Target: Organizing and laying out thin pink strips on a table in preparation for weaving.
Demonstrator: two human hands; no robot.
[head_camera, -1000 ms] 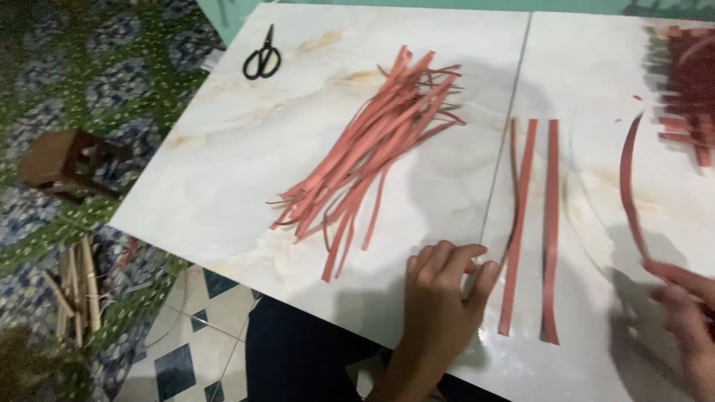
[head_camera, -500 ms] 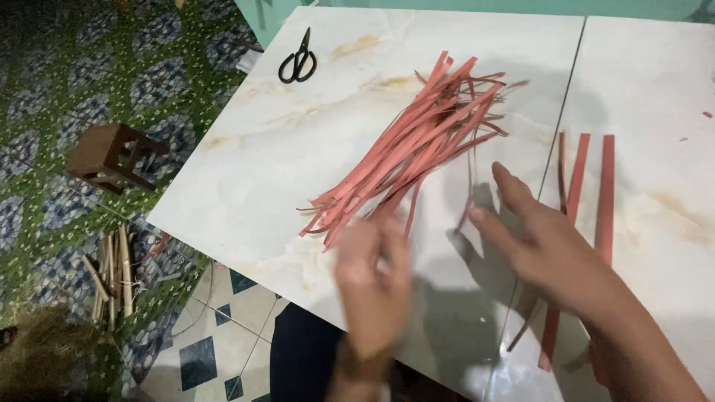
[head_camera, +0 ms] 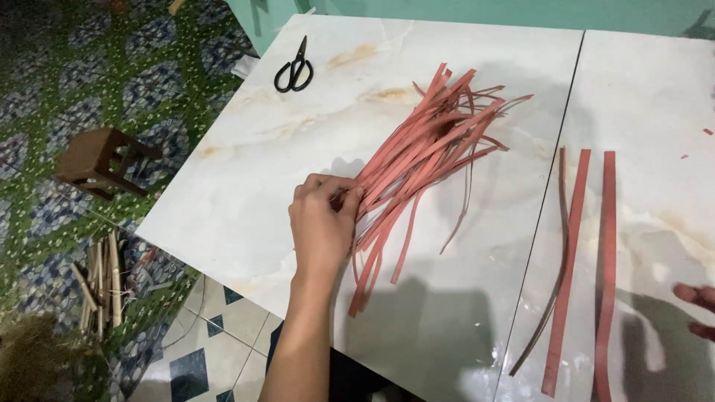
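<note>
The bundle of red strips [head_camera: 428,152] lies fanned across the middle of the white marbled tabletop [head_camera: 298,149], its near ends gathered and its far ends spread. The left hand [head_camera: 324,223] rests on the near-left end of the bundle, fingers curled and pinched closed on one or more strips. Three separate red strips [head_camera: 588,253] lie parallel to the right, just past the seam between the two slabs. The right hand [head_camera: 696,309] shows only fingertips at the right edge; its grip cannot be determined. Black scissors [head_camera: 294,71] lie at the far left of the tabletop. Left of the table, a small brown stool [head_camera: 100,160] stands on green patterned flooring, with pale sticks [head_camera: 100,279] nearer.
</note>
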